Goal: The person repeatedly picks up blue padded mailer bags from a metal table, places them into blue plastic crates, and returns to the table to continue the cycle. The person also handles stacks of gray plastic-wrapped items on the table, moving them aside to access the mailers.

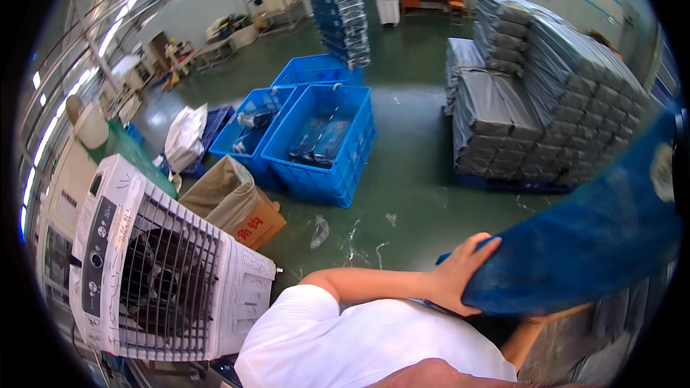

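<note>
A long, smooth blue bundle (575,251) slants up from my chest toward the right rim, blurred at its far part. My left hand (463,276) reaches across and grips its near end, the thumb over the top edge and the fingers lower down. Beneath the bundle is my right hand (557,316), at its lower edge. Most of that hand is hidden, so its fingers cannot be made out. Whether the bundle is a folded sheet or a filled bag is unclear.
A white air cooler (248,280) stands close on the left, beside a lined cardboard box (259,226). Blue crates (356,154) with wrapped packs lie ahead, a tall blue stack (334,21) behind them. Grey wrapped bundles (496,111) are piled on a pallet at right. Plastic scraps (320,232) litter the green floor.
</note>
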The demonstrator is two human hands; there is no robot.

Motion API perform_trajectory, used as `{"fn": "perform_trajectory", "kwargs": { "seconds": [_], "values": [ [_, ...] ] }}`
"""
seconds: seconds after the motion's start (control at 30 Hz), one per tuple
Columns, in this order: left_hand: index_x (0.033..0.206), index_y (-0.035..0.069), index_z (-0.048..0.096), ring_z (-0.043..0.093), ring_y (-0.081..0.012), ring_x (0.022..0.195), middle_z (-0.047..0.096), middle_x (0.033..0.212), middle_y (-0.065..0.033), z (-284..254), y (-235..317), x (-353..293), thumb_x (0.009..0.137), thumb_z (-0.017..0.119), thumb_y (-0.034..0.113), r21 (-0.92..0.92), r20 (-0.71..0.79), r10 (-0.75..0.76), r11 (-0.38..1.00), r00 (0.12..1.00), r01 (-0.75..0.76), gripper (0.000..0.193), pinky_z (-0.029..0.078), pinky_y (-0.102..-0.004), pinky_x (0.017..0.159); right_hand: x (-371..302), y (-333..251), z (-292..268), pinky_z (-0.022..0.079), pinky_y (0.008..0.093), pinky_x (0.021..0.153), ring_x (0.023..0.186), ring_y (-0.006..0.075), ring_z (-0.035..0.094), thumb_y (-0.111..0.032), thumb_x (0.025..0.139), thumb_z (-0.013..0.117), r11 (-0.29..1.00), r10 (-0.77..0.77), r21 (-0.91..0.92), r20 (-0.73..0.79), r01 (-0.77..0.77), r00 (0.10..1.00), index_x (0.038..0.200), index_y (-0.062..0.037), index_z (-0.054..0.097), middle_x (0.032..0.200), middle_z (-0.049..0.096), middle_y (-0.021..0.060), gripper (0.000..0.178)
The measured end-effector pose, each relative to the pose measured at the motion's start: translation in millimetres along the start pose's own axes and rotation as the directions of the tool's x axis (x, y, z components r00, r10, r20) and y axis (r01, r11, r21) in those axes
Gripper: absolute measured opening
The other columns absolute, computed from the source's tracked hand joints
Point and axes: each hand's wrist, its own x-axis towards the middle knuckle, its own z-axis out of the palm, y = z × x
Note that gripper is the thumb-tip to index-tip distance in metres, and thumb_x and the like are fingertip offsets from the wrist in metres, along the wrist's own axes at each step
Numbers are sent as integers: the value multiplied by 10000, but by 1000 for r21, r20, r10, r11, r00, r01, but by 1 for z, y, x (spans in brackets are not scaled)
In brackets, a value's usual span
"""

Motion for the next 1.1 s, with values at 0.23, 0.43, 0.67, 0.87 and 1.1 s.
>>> {"fn": "perform_trajectory", "kwargs": {
  "seconds": [0.23, 0.43, 0.67, 0.87, 1.1],
  "values": [
    [1393, 77, 79, 277, -359, 1206, 187, 1323, -209, -102, -162, -1, 618, 708, 352, -121, -268, -243, 969, 932, 218, 1036, 260, -400, 993, 155, 173, -39, 430, 394, 882, 1058, 267, 497, -356, 602, 736, 891, 455, 43, -108, -453, 884, 1205, -28, 427, 1156, 506, 122, 754],
    [1379, 66, 177, 301, -315, 1221, 280, 1320, -198, -192, -296, 40, 669, 676, 308, -228, -447, -418, 908, 791, 351, 901, 240, -385, 1013, 320, 295, -27, 463, 384, 849, 996, 286, 547, -346, 680, 651, 871, 476, -14, -230, -492, 849, 1194, 5, 444, 1122, 543, 152, 656],
    [1379, 8, 91, 243, -243, 1271, 223, 1380, -156, -283, -405, 71, 726, 635, 204, -534, -602, -559, 813, 571, 233, 872, 202, -357, 1038, 513, 408, -6, 462, 362, 836, 984, 262, 548, -287, 682, 624, 669, 740, -58, -52, -741, 671, 1225, 1, 392, 1109, 536, 147, 656],
    [1373, 9, 133, 312, -249, 1228, 271, 1360, -162, -380, -493, 78, 750, 587, 191, -706, -684, -690, 708, 238, 24, 792, 258, -356, 1015, 664, 538, 51, 486, 351, 811, 944, 245, 571, -238, 742, 611, 466, 885, -221, 140, -857, 445, 1205, -3, 403, 1086, 545, 142, 560],
    [1274, 34, 367, 555, -272, 979, 525, 1137, -165, -540, -644, 26, 758, 565, 220, -780, -624, -777, 614, 83, -122, 582, 467, -374, 836, 793, 751, 121, 430, 439, 894, 1046, 295, 522, -340, 750, 611, 66, 991, -323, 133, -944, 23, 1253, -10, 377, 1169, 511, 184, 646]
  ]
}}
